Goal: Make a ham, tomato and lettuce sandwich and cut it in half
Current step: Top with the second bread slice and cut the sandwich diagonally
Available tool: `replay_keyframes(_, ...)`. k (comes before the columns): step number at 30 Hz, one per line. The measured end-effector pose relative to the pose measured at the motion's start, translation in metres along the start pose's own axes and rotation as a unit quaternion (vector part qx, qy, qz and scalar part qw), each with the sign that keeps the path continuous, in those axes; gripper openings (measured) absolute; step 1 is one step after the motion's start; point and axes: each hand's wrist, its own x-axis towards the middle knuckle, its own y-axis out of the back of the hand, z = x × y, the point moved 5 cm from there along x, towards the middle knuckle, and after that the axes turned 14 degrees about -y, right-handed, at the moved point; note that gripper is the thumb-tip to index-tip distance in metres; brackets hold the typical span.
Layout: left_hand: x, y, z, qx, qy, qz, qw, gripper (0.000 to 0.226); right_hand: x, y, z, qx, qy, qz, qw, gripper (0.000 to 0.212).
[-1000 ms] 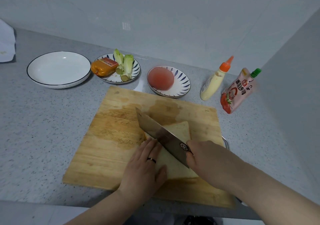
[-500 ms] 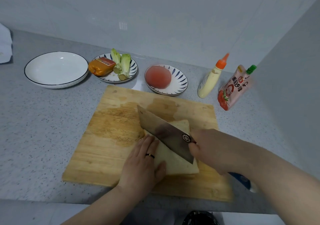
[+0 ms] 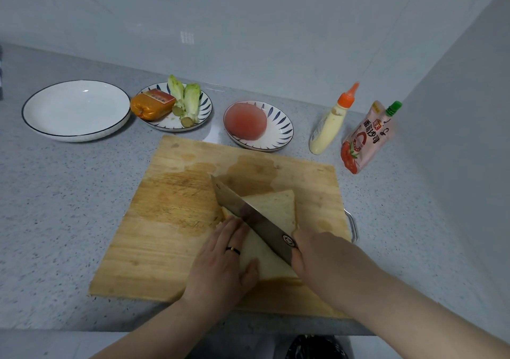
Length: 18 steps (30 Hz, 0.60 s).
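— How far along is this sandwich?

— Near the end, I judge. It sits assembled on the wooden cutting board, white bread on top. The filling is hidden from this angle, so I cannot confirm the layers. What is left of the wrapped ham and the lettuce stubs share one patterned plate. A piece of tomato lies on the next. The white plate at the far left holds nothing.

— So only the cut remains?

— Yes, and it is under way. The cleaver lies diagonally across the top slice, corner to corner. How deep the blade has sunk I cannot tell.

— And the grips?

— The right grip is curled tight round the cleaver's handle, which it hides; only the blade shows, running away from it to the far left. The left grip lies flat with straight fingers, pressing the near-left half of the bread, fingertips just beside the blade and thumb at the near edge.

— Where is the sandwich relative to them?

— Under both: beneath the left grip's palm and just in front of the right grip, on the board's near right part. The mayonnaise bottle and ketchup pouch stand well apart on the grey surface.
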Motion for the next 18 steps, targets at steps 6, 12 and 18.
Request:
replay_keyframes(6,-0.001,-0.001,0.001,-0.003,-0.002,0.001,1.000,0.053,0.003,-0.007,0.003,0.015,0.003,0.002,1.000,0.026)
replay_keyframes(12,-0.001,0.000,0.003,-0.009,0.004,0.009,1.000,0.058,-0.004,0.019,0.008,0.006,0.006,-0.024,1.000,0.032)
replay_keyframes(18,-0.003,-0.001,0.003,-0.008,-0.003,0.014,1.000,0.051,-0.023,0.025,0.032,-0.078,-0.032,-0.035,0.996,0.035)
